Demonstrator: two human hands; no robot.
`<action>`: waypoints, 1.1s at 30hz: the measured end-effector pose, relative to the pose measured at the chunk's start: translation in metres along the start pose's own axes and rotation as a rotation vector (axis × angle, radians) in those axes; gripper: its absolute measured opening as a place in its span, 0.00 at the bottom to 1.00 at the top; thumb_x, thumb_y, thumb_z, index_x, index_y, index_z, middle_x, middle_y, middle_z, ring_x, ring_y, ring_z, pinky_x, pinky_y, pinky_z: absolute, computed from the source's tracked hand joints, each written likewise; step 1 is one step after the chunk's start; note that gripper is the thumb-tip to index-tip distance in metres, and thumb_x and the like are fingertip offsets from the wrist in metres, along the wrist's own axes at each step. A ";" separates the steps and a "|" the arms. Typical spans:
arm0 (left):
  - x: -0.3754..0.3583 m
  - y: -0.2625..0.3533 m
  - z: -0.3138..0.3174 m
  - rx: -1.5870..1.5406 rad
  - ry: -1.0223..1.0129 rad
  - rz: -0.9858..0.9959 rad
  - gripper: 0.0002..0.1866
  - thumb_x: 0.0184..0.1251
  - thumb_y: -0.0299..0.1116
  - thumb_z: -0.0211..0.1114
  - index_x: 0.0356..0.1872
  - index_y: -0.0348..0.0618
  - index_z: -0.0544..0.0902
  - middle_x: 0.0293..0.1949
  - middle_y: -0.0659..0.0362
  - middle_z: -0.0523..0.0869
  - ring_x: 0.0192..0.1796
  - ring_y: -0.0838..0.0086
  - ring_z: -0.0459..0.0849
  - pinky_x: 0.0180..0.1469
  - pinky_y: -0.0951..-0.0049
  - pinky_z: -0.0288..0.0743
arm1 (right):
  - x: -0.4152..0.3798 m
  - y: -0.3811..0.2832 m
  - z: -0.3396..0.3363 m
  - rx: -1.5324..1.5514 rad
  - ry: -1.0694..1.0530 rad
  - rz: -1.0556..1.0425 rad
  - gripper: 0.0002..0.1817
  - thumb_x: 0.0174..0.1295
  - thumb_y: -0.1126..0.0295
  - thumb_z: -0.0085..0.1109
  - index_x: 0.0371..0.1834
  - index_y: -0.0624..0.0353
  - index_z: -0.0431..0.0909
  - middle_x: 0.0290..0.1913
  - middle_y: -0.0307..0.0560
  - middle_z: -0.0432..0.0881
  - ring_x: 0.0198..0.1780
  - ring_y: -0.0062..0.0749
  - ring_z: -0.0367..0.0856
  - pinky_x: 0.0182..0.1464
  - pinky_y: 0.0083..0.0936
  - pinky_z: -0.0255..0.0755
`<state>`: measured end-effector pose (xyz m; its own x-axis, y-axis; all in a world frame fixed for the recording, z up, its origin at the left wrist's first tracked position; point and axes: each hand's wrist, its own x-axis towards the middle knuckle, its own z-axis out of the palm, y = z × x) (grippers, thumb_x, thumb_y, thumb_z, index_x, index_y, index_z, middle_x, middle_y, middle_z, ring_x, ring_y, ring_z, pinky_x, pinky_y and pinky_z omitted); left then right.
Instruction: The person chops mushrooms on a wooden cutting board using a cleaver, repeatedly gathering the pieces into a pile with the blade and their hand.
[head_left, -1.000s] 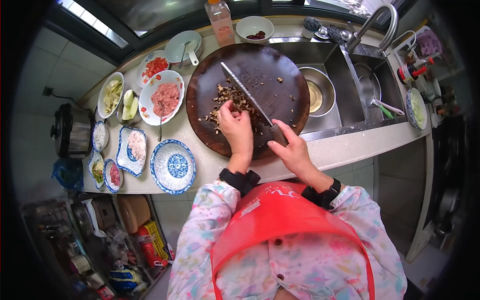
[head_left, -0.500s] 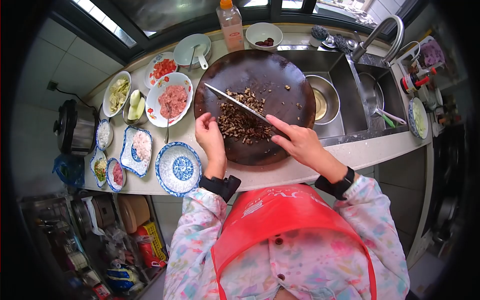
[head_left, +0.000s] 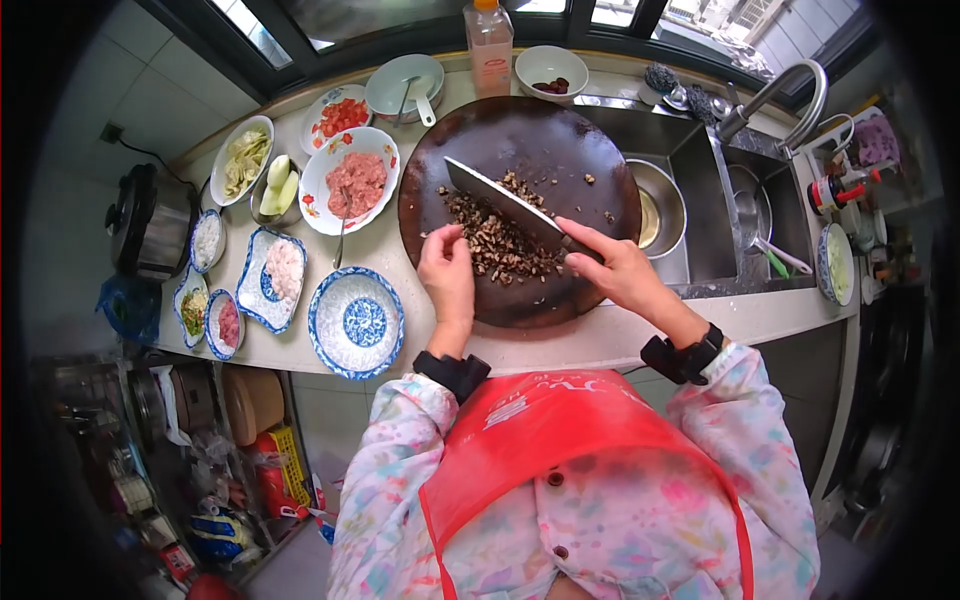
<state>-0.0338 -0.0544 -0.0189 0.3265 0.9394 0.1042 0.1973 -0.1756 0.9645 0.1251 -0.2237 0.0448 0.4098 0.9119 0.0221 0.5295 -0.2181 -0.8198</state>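
My right hand (head_left: pixel 622 268) grips the handle of a cleaver (head_left: pixel 505 205), whose blade slants up to the left across the round dark chopping board (head_left: pixel 500 130). Under and around the blade lies a pile of finely chopped brown bits (head_left: pixel 510 255), perhaps mushroom, with a few scattered to the right. My left hand (head_left: pixel 446 280) hovers at the board's left edge beside the pile, apart from the blade. Its fingers are curled together, and whatever may be between them is hidden. A blue-and-white bowl (head_left: pixel 325 335), with nothing in it, stands left of that hand.
At left are a bowl of minced meat (head_left: pixel 355 185) with a spoon, a plate of diced red pieces (head_left: pixel 340 117) and a dish of pale chopped pieces (head_left: pixel 284 268). Behind the board stand a bottle (head_left: pixel 490 55) and a white bowl (head_left: pixel 552 65). A sink (head_left: pixel 690 160) lies right.
My left fingers have curled in more. The cleaver has shifted over the pile and its broad face shows more. The whole view has moved slightly.
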 end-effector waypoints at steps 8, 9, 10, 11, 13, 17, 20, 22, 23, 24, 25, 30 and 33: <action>-0.051 0.051 0.034 0.223 -0.608 0.727 0.37 0.66 0.54 0.51 0.66 0.35 0.61 0.69 0.45 0.59 0.72 0.54 0.53 0.72 0.55 0.44 | -0.017 -0.024 -0.011 0.968 -0.044 0.614 0.29 0.68 0.61 0.49 0.71 0.43 0.55 0.19 0.40 0.72 0.11 0.21 0.66 0.11 0.18 0.59; -0.052 0.049 0.036 0.349 -0.666 0.768 0.48 0.60 0.67 0.45 0.69 0.35 0.55 0.71 0.45 0.53 0.74 0.56 0.47 0.72 0.51 0.35 | -0.020 -0.025 -0.013 1.015 -0.072 0.627 0.30 0.68 0.62 0.48 0.72 0.44 0.52 0.19 0.41 0.72 0.10 0.20 0.66 0.11 0.18 0.59; -0.050 0.048 0.037 0.350 -0.669 0.769 0.48 0.60 0.67 0.45 0.69 0.35 0.55 0.71 0.45 0.53 0.74 0.56 0.47 0.72 0.51 0.35 | -0.024 -0.025 -0.016 1.017 -0.070 0.627 0.30 0.68 0.62 0.48 0.72 0.44 0.52 0.19 0.41 0.72 0.10 0.20 0.66 0.11 0.18 0.59; -0.045 0.047 0.037 0.429 -0.671 0.809 0.49 0.59 0.69 0.42 0.69 0.35 0.54 0.71 0.45 0.52 0.74 0.55 0.47 0.72 0.50 0.34 | -0.030 -0.022 -0.020 1.044 -0.090 0.635 0.30 0.68 0.63 0.48 0.72 0.45 0.52 0.19 0.41 0.72 0.10 0.21 0.66 0.11 0.18 0.59; -0.035 0.046 0.038 0.575 -0.686 0.804 0.52 0.58 0.72 0.38 0.70 0.34 0.50 0.72 0.44 0.48 0.75 0.55 0.44 0.71 0.48 0.31 | -0.045 -0.020 -0.029 1.064 -0.104 0.662 0.29 0.68 0.64 0.47 0.72 0.45 0.52 0.19 0.41 0.71 0.10 0.21 0.65 0.11 0.17 0.59; -0.005 0.026 0.040 0.682 -0.580 0.690 0.51 0.58 0.72 0.37 0.71 0.38 0.47 0.73 0.47 0.47 0.75 0.57 0.42 0.71 0.47 0.29 | -0.074 -0.025 -0.049 1.041 -0.104 0.678 0.29 0.67 0.67 0.47 0.71 0.44 0.54 0.19 0.40 0.70 0.11 0.19 0.65 0.12 0.16 0.58; 0.015 0.009 0.036 0.694 -0.502 0.524 0.47 0.62 0.69 0.36 0.72 0.40 0.48 0.73 0.49 0.50 0.75 0.57 0.44 0.69 0.41 0.29 | -0.091 -0.014 -0.061 0.924 0.011 0.595 0.28 0.66 0.69 0.48 0.70 0.45 0.57 0.19 0.39 0.71 0.11 0.18 0.65 0.12 0.15 0.58; 0.013 0.021 0.030 0.755 -0.430 0.614 0.38 0.66 0.60 0.47 0.67 0.42 0.61 0.69 0.50 0.62 0.73 0.55 0.52 0.67 0.37 0.35 | -0.090 0.000 -0.064 0.604 0.137 0.451 0.27 0.64 0.69 0.53 0.68 0.47 0.63 0.22 0.37 0.75 0.14 0.17 0.69 0.15 0.14 0.59; 0.007 0.028 0.030 0.755 -0.443 0.612 0.38 0.66 0.60 0.47 0.67 0.42 0.61 0.69 0.50 0.62 0.73 0.55 0.52 0.67 0.37 0.35 | -0.084 0.002 -0.063 0.425 0.202 0.418 0.27 0.63 0.69 0.53 0.67 0.46 0.64 0.25 0.40 0.78 0.17 0.19 0.72 0.18 0.17 0.63; 0.000 0.035 0.033 0.729 -0.428 0.702 0.31 0.63 0.53 0.54 0.62 0.43 0.67 0.64 0.51 0.68 0.71 0.55 0.57 0.66 0.37 0.40 | -0.075 0.004 -0.061 0.246 0.265 0.379 0.26 0.62 0.69 0.53 0.66 0.46 0.66 0.28 0.42 0.81 0.20 0.22 0.75 0.21 0.20 0.66; -0.008 0.043 0.037 0.700 -0.409 0.792 0.25 0.61 0.46 0.61 0.56 0.43 0.74 0.60 0.52 0.73 0.68 0.54 0.63 0.65 0.36 0.45 | -0.068 0.013 -0.058 0.020 0.329 0.350 0.25 0.60 0.68 0.56 0.63 0.44 0.69 0.37 0.47 0.84 0.28 0.33 0.81 0.30 0.30 0.72; -0.065 0.019 0.066 0.499 -0.723 1.165 0.13 0.52 0.36 0.63 0.40 0.48 0.77 0.49 0.58 0.78 0.63 0.61 0.70 0.67 0.44 0.52 | -0.065 0.035 -0.030 -0.411 0.330 0.124 0.30 0.57 0.65 0.60 0.65 0.39 0.66 0.35 0.51 0.82 0.33 0.50 0.80 0.34 0.39 0.73; -0.067 0.012 0.065 0.576 -0.758 1.283 0.09 0.55 0.35 0.56 0.36 0.48 0.76 0.47 0.58 0.77 0.63 0.62 0.70 0.68 0.46 0.52 | -0.073 0.021 -0.014 -0.348 0.276 0.079 0.31 0.58 0.67 0.60 0.66 0.41 0.64 0.33 0.50 0.82 0.32 0.43 0.82 0.33 0.35 0.74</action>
<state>0.0068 -0.1389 -0.0302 0.8717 -0.2369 0.4291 -0.3076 -0.9459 0.1028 0.1167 -0.3002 0.0338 0.6170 0.7710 0.1574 0.6873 -0.4306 -0.5849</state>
